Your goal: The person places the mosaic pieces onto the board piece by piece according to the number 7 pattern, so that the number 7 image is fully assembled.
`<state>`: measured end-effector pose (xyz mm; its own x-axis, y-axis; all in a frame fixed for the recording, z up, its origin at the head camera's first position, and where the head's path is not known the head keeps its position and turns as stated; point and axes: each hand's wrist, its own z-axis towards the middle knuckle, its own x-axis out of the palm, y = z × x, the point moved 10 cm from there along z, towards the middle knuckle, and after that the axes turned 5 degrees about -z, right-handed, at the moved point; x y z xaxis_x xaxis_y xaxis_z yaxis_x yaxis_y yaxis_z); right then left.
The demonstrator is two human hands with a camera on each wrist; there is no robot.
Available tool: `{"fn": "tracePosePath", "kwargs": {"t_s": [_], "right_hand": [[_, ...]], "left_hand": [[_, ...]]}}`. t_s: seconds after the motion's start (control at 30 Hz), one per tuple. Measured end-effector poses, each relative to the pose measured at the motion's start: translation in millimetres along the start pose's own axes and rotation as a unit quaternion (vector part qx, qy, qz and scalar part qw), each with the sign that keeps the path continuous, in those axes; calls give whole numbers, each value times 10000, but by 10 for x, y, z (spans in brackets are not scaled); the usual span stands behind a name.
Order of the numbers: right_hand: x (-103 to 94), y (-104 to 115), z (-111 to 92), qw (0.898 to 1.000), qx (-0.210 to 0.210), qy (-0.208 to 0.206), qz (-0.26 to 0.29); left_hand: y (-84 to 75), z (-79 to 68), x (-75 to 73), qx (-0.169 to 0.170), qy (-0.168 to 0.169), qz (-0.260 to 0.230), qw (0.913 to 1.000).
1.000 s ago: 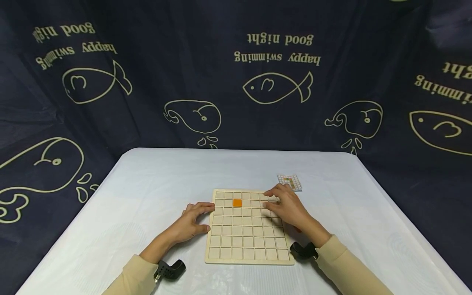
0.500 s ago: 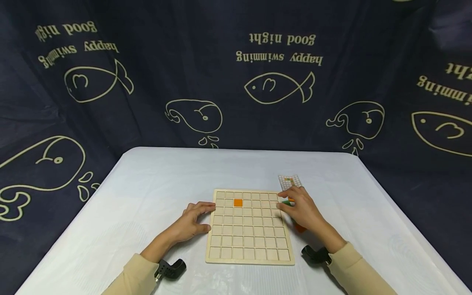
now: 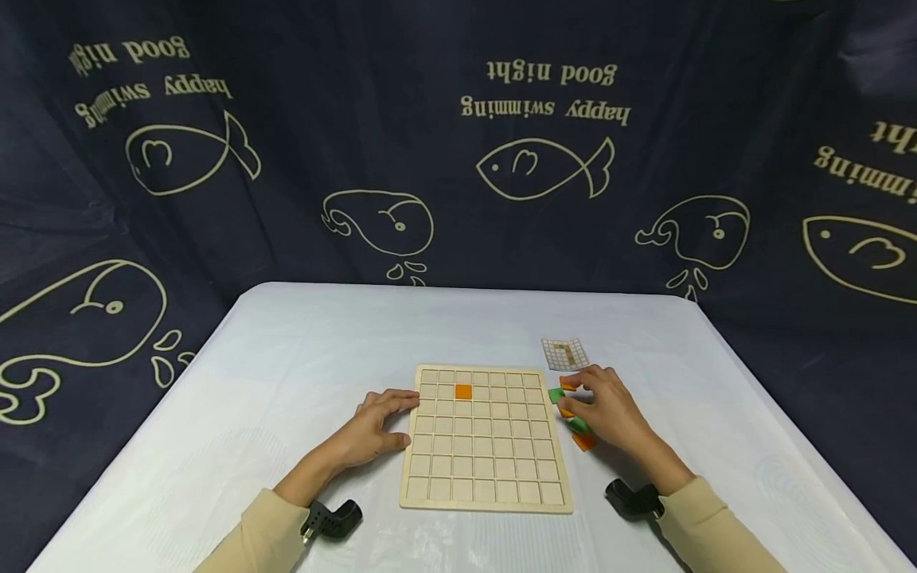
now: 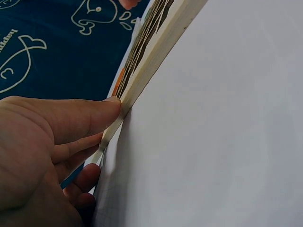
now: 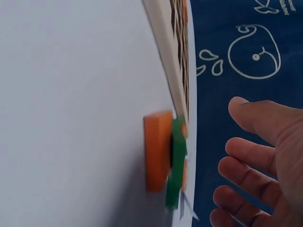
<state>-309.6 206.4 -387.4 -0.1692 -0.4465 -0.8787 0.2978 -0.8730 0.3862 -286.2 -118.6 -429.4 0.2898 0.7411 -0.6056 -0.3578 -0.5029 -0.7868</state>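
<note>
A wooden grid board (image 3: 462,446) lies flat, with one orange square tile (image 3: 463,391) in a cell near its far side. My left hand (image 3: 368,430) rests at the board's left edge; the left wrist view shows its thumb (image 4: 90,113) touching the rim. Over several loose tiles right of the board hovers my right hand (image 3: 609,406), thumb and fingers spread apart with nothing gripped. Among those tiles are a green one (image 3: 556,395) and an orange one (image 3: 584,442), the others partly hidden by the hand. The right wrist view shows an orange tile (image 5: 157,151) beside a green tile (image 5: 178,161).
A small card (image 3: 564,355) printed with a coloured grid lies beyond the loose tiles. Under everything is a table with a white cover (image 3: 344,334). A dark cloth (image 3: 458,239) with fish and whale drawings hangs behind it.
My right hand has moved right, from over the board's far right corner to over the loose tiles, uncovering that corner and the card. My left hand stays at the board's edge.
</note>
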Motion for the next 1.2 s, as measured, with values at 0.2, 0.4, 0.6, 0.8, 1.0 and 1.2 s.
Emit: {"fn": "tracePosePath", "kwargs": {"t_s": [0.2,0.4,0.6,0.8,1.0,1.2], "right_hand": [[7,-95,-20,9998,121,95,-89],[10,-148,-25,9996,146,147,-165],[19,-205,-45,9993,151,201,-277],[26,-248,-88,9987,239,295,-330],[18,-251,-157,9987,225,307,-330],[3,-257,-180,9990,139,235,-358]], "left_hand": [[12,-4,-1,-29,32,22,10000],[16,2,-1,-63,20,32,10000],[9,-1,1,-88,29,-18,10000],[4,-3,4,-47,39,-14,10000],[-1,-4,5,-55,42,17,10000],[-5,-8,2,-71,30,15,10000]]}}
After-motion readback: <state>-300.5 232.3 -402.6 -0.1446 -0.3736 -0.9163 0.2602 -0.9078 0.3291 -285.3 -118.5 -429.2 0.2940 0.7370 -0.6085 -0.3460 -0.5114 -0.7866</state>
